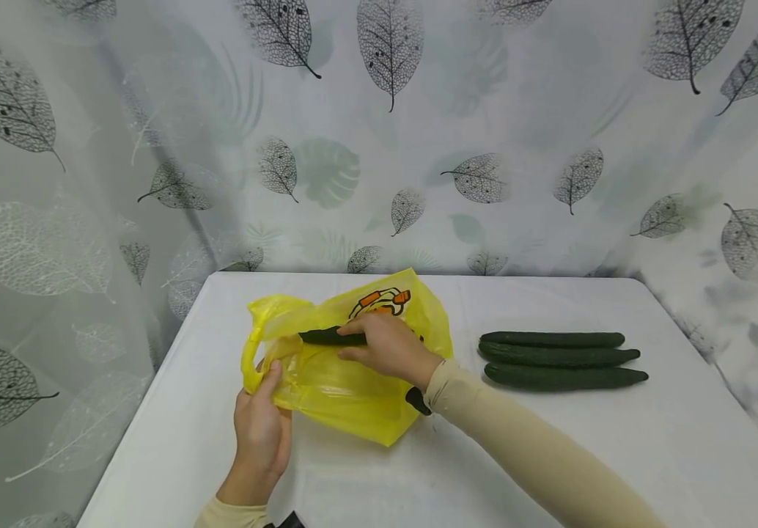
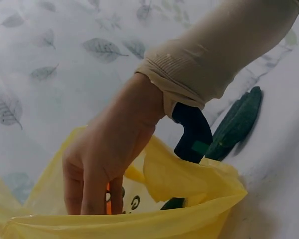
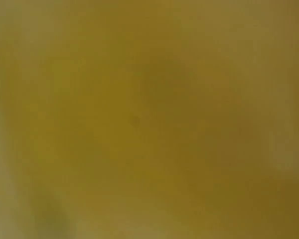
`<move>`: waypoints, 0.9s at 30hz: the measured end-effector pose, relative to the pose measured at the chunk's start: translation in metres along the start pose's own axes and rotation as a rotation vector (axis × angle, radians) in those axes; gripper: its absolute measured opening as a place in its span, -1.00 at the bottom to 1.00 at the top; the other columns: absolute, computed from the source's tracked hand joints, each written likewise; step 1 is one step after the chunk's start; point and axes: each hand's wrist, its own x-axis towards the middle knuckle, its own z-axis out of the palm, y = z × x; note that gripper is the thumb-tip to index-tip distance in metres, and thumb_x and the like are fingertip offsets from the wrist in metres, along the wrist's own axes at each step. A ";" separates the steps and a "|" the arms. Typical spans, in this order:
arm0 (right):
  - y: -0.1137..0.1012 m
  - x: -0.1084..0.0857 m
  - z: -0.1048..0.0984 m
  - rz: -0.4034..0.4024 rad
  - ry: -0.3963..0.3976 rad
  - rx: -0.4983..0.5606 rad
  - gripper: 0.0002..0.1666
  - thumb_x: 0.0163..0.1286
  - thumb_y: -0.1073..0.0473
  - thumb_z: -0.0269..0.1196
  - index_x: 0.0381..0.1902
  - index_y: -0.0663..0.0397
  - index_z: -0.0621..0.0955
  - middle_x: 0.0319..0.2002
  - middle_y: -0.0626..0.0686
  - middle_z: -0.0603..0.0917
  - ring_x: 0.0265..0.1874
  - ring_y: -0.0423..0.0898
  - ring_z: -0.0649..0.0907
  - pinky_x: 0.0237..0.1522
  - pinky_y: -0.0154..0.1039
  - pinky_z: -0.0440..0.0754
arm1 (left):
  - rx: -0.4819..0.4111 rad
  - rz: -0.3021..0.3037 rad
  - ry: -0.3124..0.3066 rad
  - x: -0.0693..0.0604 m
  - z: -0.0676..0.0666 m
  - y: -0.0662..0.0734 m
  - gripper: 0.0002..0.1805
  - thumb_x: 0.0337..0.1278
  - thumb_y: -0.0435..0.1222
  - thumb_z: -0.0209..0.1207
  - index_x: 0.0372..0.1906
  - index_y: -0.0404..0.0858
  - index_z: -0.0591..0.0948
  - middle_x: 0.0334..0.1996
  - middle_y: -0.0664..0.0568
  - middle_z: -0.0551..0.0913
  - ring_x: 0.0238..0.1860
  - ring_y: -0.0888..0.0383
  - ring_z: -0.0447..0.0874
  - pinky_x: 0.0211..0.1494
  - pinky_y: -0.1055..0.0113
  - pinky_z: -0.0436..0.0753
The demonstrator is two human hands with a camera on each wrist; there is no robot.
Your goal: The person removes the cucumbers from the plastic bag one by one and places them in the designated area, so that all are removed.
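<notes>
A yellow plastic bag (image 1: pixel 339 389) with a printed cartoon lies on the white table, its mouth toward the left. My left hand (image 1: pixel 262 433) grips the bag's edge by the handle, thumb on top and the other fingers partly hidden behind the plastic. Inside the mouth, my right hand (image 1: pixel 388 345) has thumb and fingers about a dark green cucumber (image 1: pixel 318 336), whose right part is hidden. In the left wrist view the right hand (image 2: pixel 109 144) reaches down past the rim, its fingertips out of sight. The right wrist view is only a yellow blur.
Three cucumbers (image 1: pixel 560 357) lie side by side on the white table (image 1: pixel 682 455), right of the bag. A dark wrist device (image 1: pixel 418 401) sits beneath the right cuff. Behind the table hangs a leaf-patterned curtain (image 1: pixel 366 147).
</notes>
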 end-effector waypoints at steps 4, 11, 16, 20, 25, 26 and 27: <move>0.004 0.003 0.008 0.017 -0.006 -0.004 -0.46 0.33 -0.08 0.43 0.18 0.05 0.69 0.10 -0.01 0.72 0.13 -0.02 0.64 0.20 -0.11 0.60 | 0.007 0.001 -0.006 0.000 0.001 0.000 -0.49 0.66 -0.19 -0.17 0.50 -0.29 0.13 0.42 0.00 0.29 0.43 0.14 0.25 0.49 0.29 0.28; 0.012 0.009 0.017 0.094 -0.024 0.013 -0.38 0.33 -0.08 0.43 0.24 0.13 0.64 0.16 0.06 0.68 0.18 0.03 0.61 0.24 -0.07 0.57 | 0.017 -0.016 0.001 0.000 0.003 -0.001 -0.50 0.66 -0.20 -0.17 0.50 -0.30 0.15 0.42 0.00 0.30 0.42 0.14 0.26 0.51 0.25 0.26; 0.019 0.013 0.023 0.149 -0.032 -0.029 -0.31 0.32 -0.09 0.44 0.28 0.17 0.60 0.19 0.11 0.65 0.22 0.09 0.57 0.30 -0.03 0.50 | 0.019 -0.024 0.012 -0.001 0.003 -0.001 -0.51 0.66 -0.19 -0.15 0.48 -0.29 0.16 0.41 -0.01 0.31 0.41 0.14 0.27 0.49 0.28 0.28; 0.024 0.013 0.026 0.187 -0.060 -0.076 -0.24 0.33 -0.12 0.41 0.34 0.18 0.53 0.24 0.13 0.61 0.24 0.13 0.55 0.33 -0.02 0.46 | 0.016 -0.029 0.014 -0.001 0.003 -0.002 -0.51 0.65 -0.19 -0.15 0.48 -0.28 0.16 0.40 -0.01 0.31 0.41 0.14 0.27 0.49 0.28 0.29; 0.030 0.013 0.032 0.217 -0.082 -0.127 -0.22 0.36 -0.15 0.38 0.38 0.15 0.49 0.29 0.12 0.57 0.30 0.17 0.50 0.35 0.04 0.43 | 0.018 -0.036 0.012 -0.001 0.003 -0.002 -0.51 0.65 -0.17 -0.15 0.47 -0.28 0.17 0.39 -0.02 0.30 0.40 0.13 0.27 0.48 0.29 0.29; 0.031 0.013 0.033 0.219 -0.079 -0.139 -0.22 0.35 -0.15 0.38 0.38 0.14 0.50 0.29 0.12 0.57 0.29 0.17 0.50 0.33 0.06 0.45 | 0.021 -0.037 0.011 -0.002 0.003 -0.002 -0.51 0.65 -0.17 -0.15 0.47 -0.28 0.17 0.39 -0.02 0.30 0.40 0.13 0.27 0.48 0.28 0.29; 0.032 0.013 0.034 0.222 -0.076 -0.153 -0.22 0.35 -0.15 0.38 0.38 0.13 0.50 0.29 0.12 0.57 0.29 0.18 0.50 0.32 0.08 0.45 | 0.021 -0.036 0.010 -0.002 0.003 -0.002 -0.51 0.65 -0.17 -0.15 0.47 -0.28 0.16 0.39 -0.02 0.30 0.40 0.13 0.27 0.48 0.28 0.29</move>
